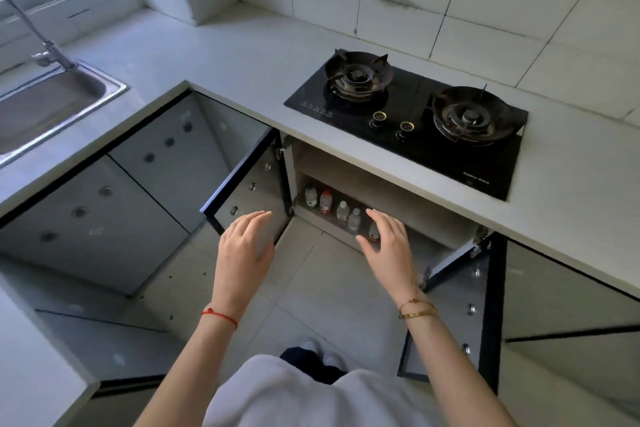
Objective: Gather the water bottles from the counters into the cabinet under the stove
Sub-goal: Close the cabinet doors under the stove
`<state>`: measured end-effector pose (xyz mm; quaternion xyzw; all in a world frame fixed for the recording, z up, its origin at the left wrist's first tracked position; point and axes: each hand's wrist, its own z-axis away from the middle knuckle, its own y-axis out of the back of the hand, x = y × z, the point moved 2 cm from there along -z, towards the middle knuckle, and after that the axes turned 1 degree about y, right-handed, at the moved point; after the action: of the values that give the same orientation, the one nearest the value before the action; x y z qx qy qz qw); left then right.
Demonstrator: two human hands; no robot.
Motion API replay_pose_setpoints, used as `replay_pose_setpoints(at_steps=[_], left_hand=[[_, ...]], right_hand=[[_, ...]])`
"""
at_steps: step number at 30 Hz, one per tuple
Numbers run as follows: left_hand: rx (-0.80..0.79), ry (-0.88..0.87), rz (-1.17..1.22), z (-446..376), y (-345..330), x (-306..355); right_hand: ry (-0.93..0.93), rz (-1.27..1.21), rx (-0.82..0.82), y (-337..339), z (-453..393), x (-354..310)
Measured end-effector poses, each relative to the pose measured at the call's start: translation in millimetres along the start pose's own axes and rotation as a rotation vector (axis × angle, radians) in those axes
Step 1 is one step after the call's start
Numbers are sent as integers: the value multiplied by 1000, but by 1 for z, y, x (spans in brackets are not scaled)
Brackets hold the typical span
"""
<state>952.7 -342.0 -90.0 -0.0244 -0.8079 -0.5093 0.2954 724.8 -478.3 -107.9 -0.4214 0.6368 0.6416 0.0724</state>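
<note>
Tiled kitchen, white counter [242,55] | cabinet [346,184] under gas stove [408,114], both doors open | five water bottles [343,211] in row on bottom shelf (one half hidden) | left hand [246,242], right hand [388,241] empty, fingers loosely spread, before opening

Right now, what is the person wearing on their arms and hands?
Both forearms are bare, with no sleeves or gloves. The left wrist carries a thin red string bracelet. The right wrist carries gold bracelets: a fine chain and a flat bangle.
</note>
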Motion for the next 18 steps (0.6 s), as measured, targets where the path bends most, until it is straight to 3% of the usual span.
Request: replay_pose_setpoints(at_steps=[9, 18], left_hand=[[123, 193, -41, 23, 32, -35], [136, 306, -95, -5, 57, -118]], right_hand=[[152, -15, -170, -46, -21, -31], [267, -9, -252, -130, -68, -84]])
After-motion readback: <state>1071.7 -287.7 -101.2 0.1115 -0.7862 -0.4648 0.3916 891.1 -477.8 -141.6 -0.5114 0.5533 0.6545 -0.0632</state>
